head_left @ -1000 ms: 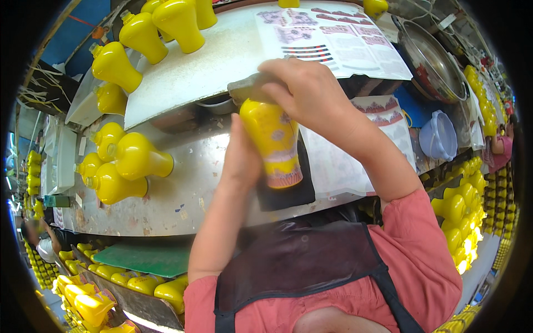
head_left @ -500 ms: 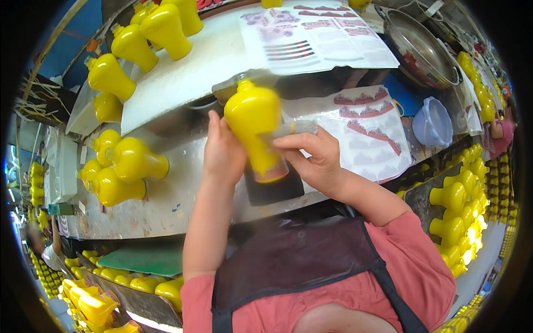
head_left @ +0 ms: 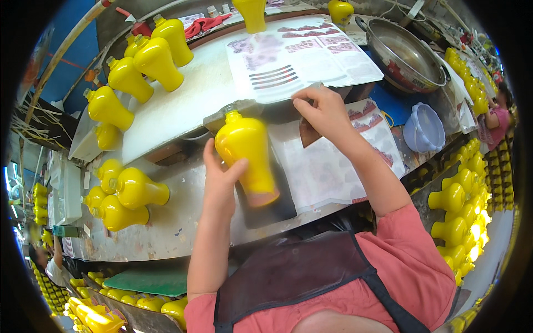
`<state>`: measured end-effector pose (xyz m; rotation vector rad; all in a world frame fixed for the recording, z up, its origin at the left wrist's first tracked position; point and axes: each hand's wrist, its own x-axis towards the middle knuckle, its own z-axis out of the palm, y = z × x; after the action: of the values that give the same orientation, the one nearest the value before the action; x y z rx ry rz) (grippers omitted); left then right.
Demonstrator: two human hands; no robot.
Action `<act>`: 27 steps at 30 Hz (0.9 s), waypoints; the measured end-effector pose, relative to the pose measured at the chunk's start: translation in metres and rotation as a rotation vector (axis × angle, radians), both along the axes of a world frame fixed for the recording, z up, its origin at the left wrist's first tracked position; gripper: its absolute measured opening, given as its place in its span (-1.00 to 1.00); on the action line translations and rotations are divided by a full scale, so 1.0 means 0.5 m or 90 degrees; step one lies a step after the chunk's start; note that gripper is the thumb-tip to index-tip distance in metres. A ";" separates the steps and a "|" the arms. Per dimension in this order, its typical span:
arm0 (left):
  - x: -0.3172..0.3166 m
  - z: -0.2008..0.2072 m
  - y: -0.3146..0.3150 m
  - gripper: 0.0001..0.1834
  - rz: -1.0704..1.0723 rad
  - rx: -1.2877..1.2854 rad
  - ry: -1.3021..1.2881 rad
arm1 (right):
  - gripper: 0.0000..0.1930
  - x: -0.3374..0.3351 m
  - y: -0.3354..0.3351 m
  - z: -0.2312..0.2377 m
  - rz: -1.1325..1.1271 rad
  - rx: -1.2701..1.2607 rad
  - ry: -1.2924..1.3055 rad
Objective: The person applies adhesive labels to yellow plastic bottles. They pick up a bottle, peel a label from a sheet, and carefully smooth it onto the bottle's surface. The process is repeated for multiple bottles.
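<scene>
A glossy yellow bottle [head_left: 242, 149], shaped like a vase with broad shoulders and a narrow neck, rests on a dark pad [head_left: 277, 216] in front of me. Its neck points away, against a dark support [head_left: 214, 119]. Around its left side curls my left hand [head_left: 221, 176], thumb across the front. A pinkish printed band [head_left: 262, 198] circles the bottle's base end. My right hand [head_left: 321, 111] is raised to the right of the bottle, fingers pinched. Below those fingers shows a thin brown flat piece [head_left: 308, 133], apparently a scraper; the hand covers part of it.
Decal sheets [head_left: 300, 61] lie on the white board, with another printed sheet [head_left: 311, 191] under my right arm. Several yellow bottles [head_left: 133, 188] stand at left. At right are a purple bucket [head_left: 423, 129] and a large metal pan [head_left: 405, 53].
My right hand has lifted off the bottle and moved up, away from me. The flat piece no longer touches the bottle. My left thumb now lies across the bottle's front.
</scene>
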<state>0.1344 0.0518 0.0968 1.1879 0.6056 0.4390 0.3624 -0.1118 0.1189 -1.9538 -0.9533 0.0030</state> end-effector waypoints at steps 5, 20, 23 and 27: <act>0.017 0.004 -0.025 0.11 0.013 0.082 -0.009 | -0.69 0.060 0.068 0.008 -0.114 -0.198 -0.239; 0.025 -0.006 -0.022 0.16 0.024 0.300 0.102 | -0.63 -0.024 0.025 -0.072 -0.095 0.104 0.311; 0.025 -0.010 -0.020 0.20 0.024 0.294 0.105 | -0.38 -0.036 0.037 -0.100 -0.094 0.210 0.642; 0.022 -0.019 -0.019 0.15 0.027 0.291 0.073 | -0.37 -0.034 0.050 -0.108 -0.075 0.342 0.830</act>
<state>0.1453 0.0421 0.0876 1.6460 0.6500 0.5672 0.3453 -0.0867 0.0650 -1.1014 0.0573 0.7698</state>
